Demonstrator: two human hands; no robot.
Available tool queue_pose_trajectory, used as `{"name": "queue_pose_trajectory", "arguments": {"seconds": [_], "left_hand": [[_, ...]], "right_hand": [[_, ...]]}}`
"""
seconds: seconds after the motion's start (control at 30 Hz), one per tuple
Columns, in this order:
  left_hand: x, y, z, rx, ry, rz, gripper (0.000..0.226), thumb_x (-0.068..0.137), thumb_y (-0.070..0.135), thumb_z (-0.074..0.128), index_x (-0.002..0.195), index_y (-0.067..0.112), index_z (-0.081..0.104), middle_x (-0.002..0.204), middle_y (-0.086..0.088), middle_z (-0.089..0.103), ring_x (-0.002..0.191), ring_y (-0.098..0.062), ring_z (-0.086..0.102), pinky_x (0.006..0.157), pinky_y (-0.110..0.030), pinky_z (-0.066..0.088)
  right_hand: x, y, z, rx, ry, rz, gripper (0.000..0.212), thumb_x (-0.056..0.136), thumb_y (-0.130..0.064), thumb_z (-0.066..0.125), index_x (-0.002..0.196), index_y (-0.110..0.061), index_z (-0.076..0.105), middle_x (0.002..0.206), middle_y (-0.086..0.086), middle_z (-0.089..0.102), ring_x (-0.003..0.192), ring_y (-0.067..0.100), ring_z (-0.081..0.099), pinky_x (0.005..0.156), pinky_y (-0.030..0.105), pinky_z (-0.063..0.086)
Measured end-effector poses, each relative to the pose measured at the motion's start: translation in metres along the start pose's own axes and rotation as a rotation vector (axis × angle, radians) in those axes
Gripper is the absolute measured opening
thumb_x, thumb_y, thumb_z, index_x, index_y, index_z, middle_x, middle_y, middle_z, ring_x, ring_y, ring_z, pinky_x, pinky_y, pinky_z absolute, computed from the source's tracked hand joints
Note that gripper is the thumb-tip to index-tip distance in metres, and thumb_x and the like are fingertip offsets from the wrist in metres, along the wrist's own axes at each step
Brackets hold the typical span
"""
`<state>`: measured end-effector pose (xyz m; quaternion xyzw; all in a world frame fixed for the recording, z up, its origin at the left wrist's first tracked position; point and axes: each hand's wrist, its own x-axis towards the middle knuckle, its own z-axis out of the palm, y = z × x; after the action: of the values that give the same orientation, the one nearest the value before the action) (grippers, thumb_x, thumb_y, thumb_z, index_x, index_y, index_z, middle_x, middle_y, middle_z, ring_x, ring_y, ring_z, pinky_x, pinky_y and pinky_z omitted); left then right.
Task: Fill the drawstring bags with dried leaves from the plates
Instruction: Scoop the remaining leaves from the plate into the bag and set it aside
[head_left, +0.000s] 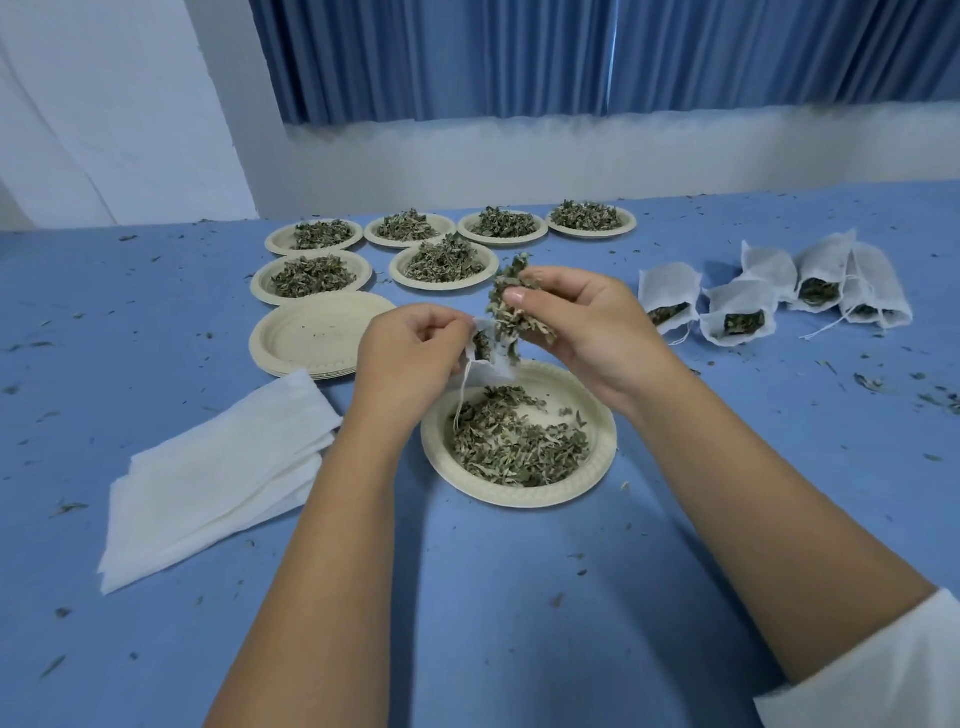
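Here the left grip (410, 348) pinches the drawstring bag (488, 366) open just above the near plate (524, 500) on the blue counter (493, 597), the right grip (587, 322) curled tight round a clump of dried leaves (511, 312) at the bag's mouth, filled bags (670, 304) lying off to the right

I find no writing, label, brand, number or sign that I can read: none on the near plate (519, 496), none on the filled bags (670, 283) to the right of it, none on the flat stack of bags (218, 467) to its left.
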<state>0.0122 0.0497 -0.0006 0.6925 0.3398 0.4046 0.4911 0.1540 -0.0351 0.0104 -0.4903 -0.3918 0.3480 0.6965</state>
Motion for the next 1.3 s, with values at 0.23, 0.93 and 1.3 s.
{"name": "queue_pose_trajectory", "arguments": {"seconds": [0.23, 0.93, 1.3], "left_hand": [[0.000, 0.001, 0.001, -0.066, 0.005, -0.064, 0.018, 0.088, 0.011, 0.064, 0.074, 0.019, 0.072, 0.046, 0.008, 0.057, 0.042, -0.002, 0.048, 0.046, -0.013, 0.043], [0.002, -0.002, 0.007, -0.075, -0.090, -0.241, 0.005, 0.089, 0.016, 0.068, 0.088, 0.012, 0.070, 0.048, 0.007, 0.060, 0.041, -0.002, 0.051, 0.046, -0.015, 0.046], [0.002, -0.001, 0.003, -0.054, -0.084, -0.185, 0.014, 0.088, 0.014, 0.066, 0.074, 0.013, 0.069, 0.046, 0.008, 0.058, 0.040, -0.001, 0.050, 0.048, -0.014, 0.046]], "right_hand": [[-0.006, 0.011, 0.011, -0.296, 0.070, -0.157, 0.019, 0.080, -0.008, 0.078, 0.089, -0.024, 0.073, 0.078, -0.008, 0.074, 0.073, 0.003, 0.066, 0.069, 0.016, 0.053], [-0.002, 0.011, -0.003, -0.610, -0.134, 0.158, 0.016, 0.086, -0.012, 0.069, 0.101, -0.015, 0.074, 0.096, 0.005, 0.076, 0.090, 0.015, 0.070, 0.090, 0.030, 0.054], [-0.004, 0.013, 0.002, -0.382, 0.036, 0.105, 0.018, 0.077, -0.002, 0.080, 0.085, -0.009, 0.065, 0.073, 0.002, 0.067, 0.056, 0.003, 0.062, 0.055, 0.015, 0.050]]}}
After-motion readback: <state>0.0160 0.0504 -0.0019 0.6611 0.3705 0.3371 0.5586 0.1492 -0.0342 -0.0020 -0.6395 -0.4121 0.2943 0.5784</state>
